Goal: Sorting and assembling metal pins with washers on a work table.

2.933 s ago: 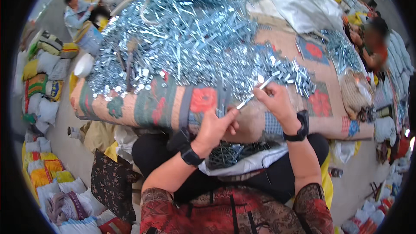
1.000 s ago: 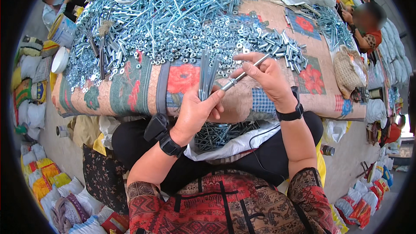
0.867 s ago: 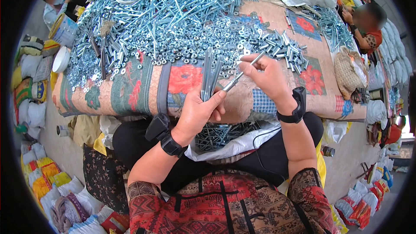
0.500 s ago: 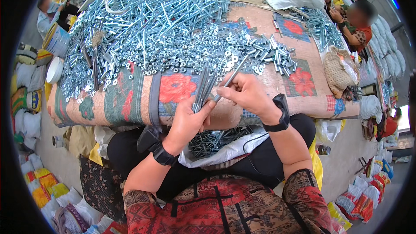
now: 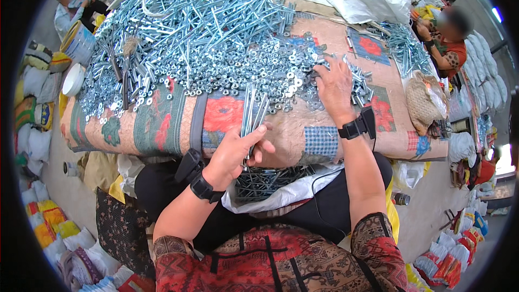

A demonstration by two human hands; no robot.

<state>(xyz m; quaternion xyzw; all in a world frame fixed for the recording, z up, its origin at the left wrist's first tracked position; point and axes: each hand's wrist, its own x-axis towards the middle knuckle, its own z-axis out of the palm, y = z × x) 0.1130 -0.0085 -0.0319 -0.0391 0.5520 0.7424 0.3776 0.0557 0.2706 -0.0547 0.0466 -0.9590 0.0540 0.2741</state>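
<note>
My left hand (image 5: pixel 238 151) is closed round a bundle of thin silvery metal rods (image 5: pixel 252 109), which stand up out of the fist near the table's front edge. My right hand (image 5: pixel 335 89) reaches over the heap of small nuts and washers (image 5: pixel 238 67), its bent fingers spread and nothing visible in them. Close beside that hand lie short metal sleeves (image 5: pixel 361 87). Its fingertips are at the right end of the heap; whether they touch a piece is hard to make out.
Long metal rods (image 5: pixel 216 5) are piled at the back of the cloth-covered table (image 5: pixel 292 146). More dark rods lie in a white sack (image 5: pixel 281 184) on my lap. A woven bag (image 5: pixel 424 100) stands at the right. Other people sit at the far left and far right.
My right hand has left the rods at my left hand and moved right and away to the heap, its fingers spreading. My left hand still grips the bundle.
</note>
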